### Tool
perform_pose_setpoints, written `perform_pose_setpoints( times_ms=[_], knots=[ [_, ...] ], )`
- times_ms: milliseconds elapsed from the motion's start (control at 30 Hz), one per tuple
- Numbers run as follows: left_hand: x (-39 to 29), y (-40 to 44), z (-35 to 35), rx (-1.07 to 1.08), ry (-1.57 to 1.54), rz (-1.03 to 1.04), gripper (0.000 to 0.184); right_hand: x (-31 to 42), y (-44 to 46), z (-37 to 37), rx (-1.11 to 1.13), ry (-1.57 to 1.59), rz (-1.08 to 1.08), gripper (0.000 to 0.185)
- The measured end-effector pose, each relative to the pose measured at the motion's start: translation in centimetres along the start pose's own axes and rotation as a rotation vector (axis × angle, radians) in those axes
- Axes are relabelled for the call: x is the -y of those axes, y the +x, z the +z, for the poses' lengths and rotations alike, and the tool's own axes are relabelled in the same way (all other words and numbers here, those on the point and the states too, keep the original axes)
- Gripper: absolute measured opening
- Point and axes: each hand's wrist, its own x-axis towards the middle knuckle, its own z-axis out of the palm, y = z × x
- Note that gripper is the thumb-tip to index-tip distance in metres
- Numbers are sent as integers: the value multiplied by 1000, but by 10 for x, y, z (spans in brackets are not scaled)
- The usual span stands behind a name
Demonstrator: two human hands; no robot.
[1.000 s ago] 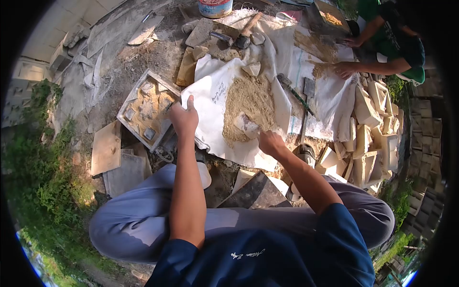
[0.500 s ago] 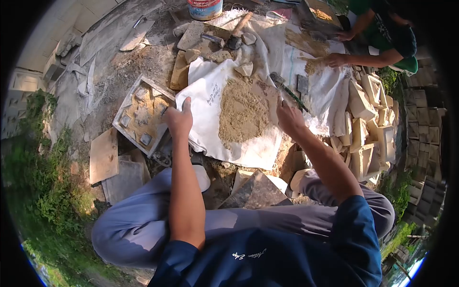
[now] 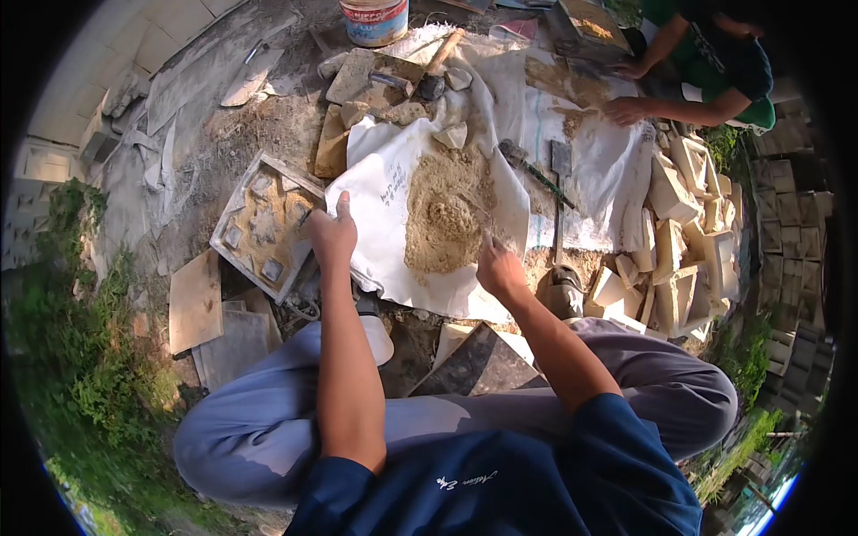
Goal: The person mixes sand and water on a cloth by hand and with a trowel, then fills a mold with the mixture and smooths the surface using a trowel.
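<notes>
In the head view, my left hand (image 3: 332,237) is closed on the left edge of a white woven sack (image 3: 374,179), thumb on top. A mound of damp sandy mix (image 3: 447,246) lies on the sack, with a stirred hollow in its middle. My right hand (image 3: 502,270), at the mound's right side, is closed round a thin trowel-like tool (image 3: 476,207). Its tip points into the mix; its exact shape is hard to make out. Beside my left hand sits a square mould frame (image 3: 234,198) with sandy fill and grey blocks in it.
A hammer (image 3: 443,52), a paint bucket (image 3: 375,21) and stones lie at the back. On the right are a green-handled tool (image 3: 547,183), a long thin tool (image 3: 560,161) and stacked cast blocks (image 3: 675,196). Another person's hand (image 3: 626,111) touches the far sheet.
My right hand has moved left and nearer to me, bringing the tool from the mound's right side over the mix. A hollow now shows there. My left hand has barely moved.
</notes>
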Motion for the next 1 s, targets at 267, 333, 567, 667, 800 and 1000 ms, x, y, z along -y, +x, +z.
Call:
perform_pose_setpoints(
  times_ms=[267, 333, 567, 667, 800, 1000],
  knots=[
    [6, 3, -8, 137, 49, -120, 58, -48, 88, -34, -328, 3, 47, 66],
    [-3, 2, -16, 129, -18, -108, 53, -34, 106, -51, -166, -67, 109, 67],
    [-9, 4, -17, 70, -9, -82, 34, 3, 93, -27, -126, 52, 184, 55],
    [-12, 8, -15, 70, -40, -90, 31, -17, 85, -17, -38, 111, 158, 46],
    [-15, 7, -16, 72, -48, -89, 33, -40, 53, 1, 21, 56, -201, 57],
    [-17, 2, -20, 108, -12, -90, 28, -5, 92, -41, -42, 131, -109, 50]
  ],
)
